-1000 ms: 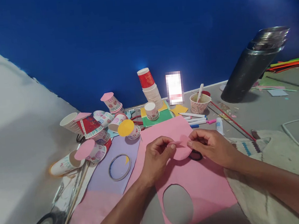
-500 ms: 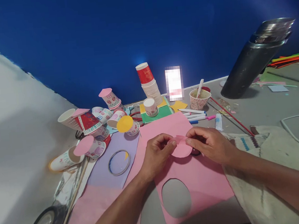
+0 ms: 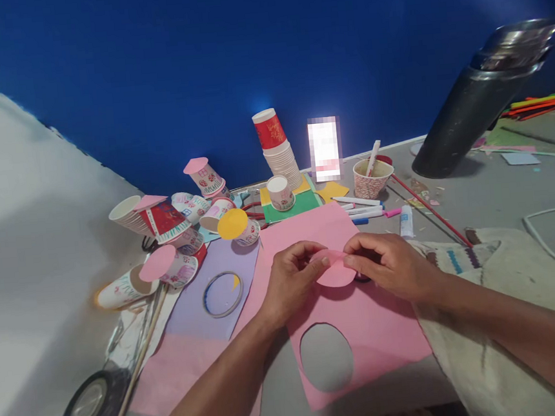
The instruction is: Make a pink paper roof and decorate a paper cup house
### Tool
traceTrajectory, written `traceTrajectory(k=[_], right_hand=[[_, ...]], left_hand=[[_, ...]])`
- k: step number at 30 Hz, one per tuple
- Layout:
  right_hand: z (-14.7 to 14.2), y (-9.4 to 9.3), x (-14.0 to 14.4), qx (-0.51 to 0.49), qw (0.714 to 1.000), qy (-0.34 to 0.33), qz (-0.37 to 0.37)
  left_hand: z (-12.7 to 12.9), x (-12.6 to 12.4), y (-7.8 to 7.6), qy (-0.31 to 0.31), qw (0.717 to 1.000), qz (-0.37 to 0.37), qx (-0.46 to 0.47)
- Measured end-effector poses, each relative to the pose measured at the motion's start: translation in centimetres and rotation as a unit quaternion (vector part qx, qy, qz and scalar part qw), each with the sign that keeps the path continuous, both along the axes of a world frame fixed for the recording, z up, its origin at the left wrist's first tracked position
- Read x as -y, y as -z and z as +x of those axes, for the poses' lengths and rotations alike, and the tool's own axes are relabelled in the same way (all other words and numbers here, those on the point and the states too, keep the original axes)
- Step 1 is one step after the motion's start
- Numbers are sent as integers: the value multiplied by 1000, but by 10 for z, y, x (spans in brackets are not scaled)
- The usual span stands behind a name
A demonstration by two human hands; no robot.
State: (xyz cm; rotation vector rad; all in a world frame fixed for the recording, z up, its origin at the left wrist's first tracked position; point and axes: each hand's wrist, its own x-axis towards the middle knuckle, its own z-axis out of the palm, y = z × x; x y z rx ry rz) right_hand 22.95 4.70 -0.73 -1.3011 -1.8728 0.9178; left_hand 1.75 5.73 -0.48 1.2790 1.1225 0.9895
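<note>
Between my two hands is a pink paper circle (image 3: 336,274), held just above a large pink sheet (image 3: 376,335). My left hand (image 3: 296,281) pinches its left edge between thumb and fingers. On the opposite edge, my right hand (image 3: 386,263) grips in the same way. A round hole (image 3: 326,357) is cut in the near part of the sheet, showing the grey table. Dark scissor handles (image 3: 363,278) peek out beside my right fingertips, mostly hidden.
Decorated paper cups, one with a yellow disc (image 3: 233,223), stand at left near a tape ring (image 3: 223,294). A cup stack (image 3: 280,159) rises behind. Markers (image 3: 365,210), a glue tube (image 3: 406,222), a cloth (image 3: 502,279) and a black flask (image 3: 473,113) lie or stand to the right.
The paper circle's upper edge, folded over before, now lies flatter, and the circle looks more tilted. Both hands keep their pinch. The view has shifted slightly.
</note>
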Motion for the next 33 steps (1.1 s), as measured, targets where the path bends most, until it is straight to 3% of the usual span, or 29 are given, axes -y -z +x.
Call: traceTrajectory(k=[5, 13, 27, 30, 33], right_hand=[[0, 0, 1, 9, 1000, -6, 0], [-3, 1, 1, 22, 999, -8, -24], [-5, -2, 1, 5, 1000, -17, -24], [-6, 2, 2, 19, 1000, -20, 0], [-6, 10, 3, 34, 996, -5, 85]], left_hand=[[-1, 0, -1, 28, 999, 1, -26], [1, 3, -2, 4, 998, -3, -67], [4, 6, 1, 36, 997, -9, -65], [2, 4, 0, 50, 996, -2, -76], [0, 3, 0, 40, 993, 51, -97]])
